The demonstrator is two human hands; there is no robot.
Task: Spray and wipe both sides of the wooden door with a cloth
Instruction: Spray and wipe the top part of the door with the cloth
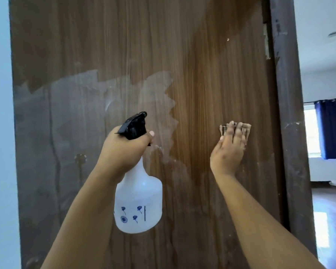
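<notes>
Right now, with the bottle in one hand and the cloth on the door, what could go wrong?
The cloth is a small wad under the right hand's fingers; it could slip out.

The wet patch on the door may run down before it gets wiped.

The left hand holds the bottle by its neck; a slack hold could drop it.

One door. One spray bottle (it has four little blue flowers on it). One cloth. Two hands, the left hand and the right hand. One blue curtain.

A home: wooden door, curtained window beyond.
</notes>
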